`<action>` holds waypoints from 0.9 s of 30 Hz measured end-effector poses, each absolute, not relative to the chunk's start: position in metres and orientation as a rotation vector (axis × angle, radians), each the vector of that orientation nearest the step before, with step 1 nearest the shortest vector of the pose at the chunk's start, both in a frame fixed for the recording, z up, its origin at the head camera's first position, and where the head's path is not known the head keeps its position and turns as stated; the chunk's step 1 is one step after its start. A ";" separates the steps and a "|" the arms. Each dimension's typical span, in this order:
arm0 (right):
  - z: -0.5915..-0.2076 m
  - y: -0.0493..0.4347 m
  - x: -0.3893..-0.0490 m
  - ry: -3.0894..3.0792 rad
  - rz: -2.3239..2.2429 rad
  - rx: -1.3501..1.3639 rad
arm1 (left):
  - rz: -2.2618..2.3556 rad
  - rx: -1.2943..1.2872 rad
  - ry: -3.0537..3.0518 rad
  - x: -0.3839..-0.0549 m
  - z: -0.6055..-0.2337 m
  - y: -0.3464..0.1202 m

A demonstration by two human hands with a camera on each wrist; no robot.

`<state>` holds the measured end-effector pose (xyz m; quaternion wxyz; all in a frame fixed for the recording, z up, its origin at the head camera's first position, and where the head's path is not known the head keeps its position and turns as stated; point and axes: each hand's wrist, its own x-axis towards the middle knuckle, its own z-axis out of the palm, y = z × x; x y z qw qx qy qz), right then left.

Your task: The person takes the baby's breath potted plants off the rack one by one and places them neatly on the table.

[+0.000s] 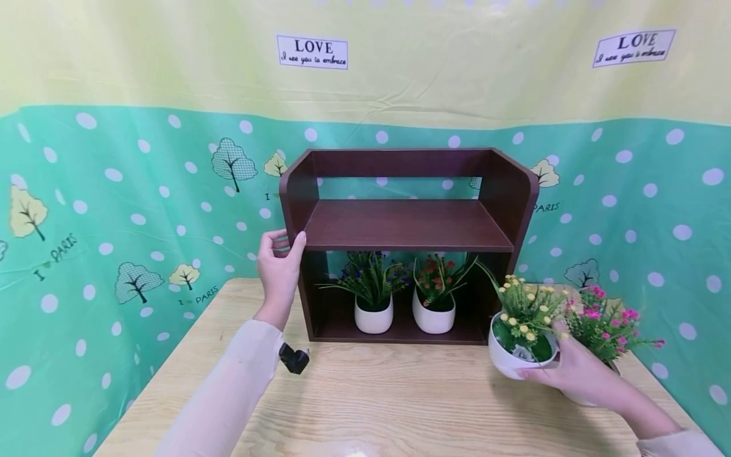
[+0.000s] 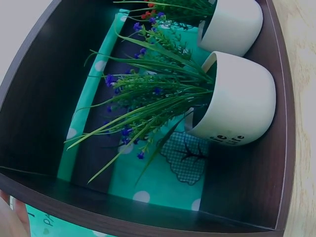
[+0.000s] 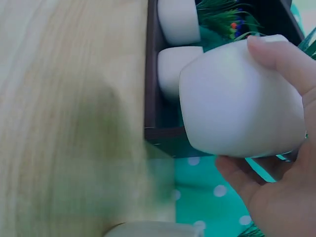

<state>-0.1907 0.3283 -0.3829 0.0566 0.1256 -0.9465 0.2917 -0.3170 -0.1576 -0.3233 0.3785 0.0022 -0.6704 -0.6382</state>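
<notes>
My right hand (image 1: 577, 371) grips a white pot of yellow flowers (image 1: 522, 324), tilted and raised over the table by the shelf's right side. In the right wrist view, the thumb and fingers wrap this white pot (image 3: 242, 98). My left hand (image 1: 280, 266) holds the left side panel of the dark brown two-tier shelf (image 1: 408, 225), thumb on its front edge. On the lower tier stand a pot of blue-purple flowers (image 1: 374, 314) and a pot of red flowers (image 1: 434, 314), side by side.
A pot of pink flowers (image 1: 605, 324) stands on the wooden table (image 1: 365, 393) at the right, partly hidden behind my right hand. A green and yellow printed curtain (image 1: 171, 209) hangs behind and around the table. A small black device (image 1: 294, 358) is at my left wrist.
</notes>
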 end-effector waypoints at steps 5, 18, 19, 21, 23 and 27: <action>-0.393 0.332 -0.194 -2.963 0.898 0.267 | -1.631 -0.016 -1.684 -0.319 -0.323 -0.158; -0.418 0.333 -0.197 -3.022 0.930 0.176 | -1.641 -0.025 -1.681 -0.318 -0.324 -0.157; -0.419 0.333 -0.197 -3.024 0.934 0.171 | -1.641 -0.027 -1.678 -0.319 -0.324 -0.157; -0.421 0.334 -0.199 -3.020 0.919 0.163 | -1.639 -0.025 -1.676 -0.319 -0.324 -0.157; -0.424 0.335 -0.199 -3.003 0.887 0.166 | -1.634 -0.021 -1.679 -0.319 -0.324 -0.157; -0.430 0.337 -0.199 -2.976 0.863 0.167 | -1.630 -0.019 -1.683 -0.319 -0.324 -0.157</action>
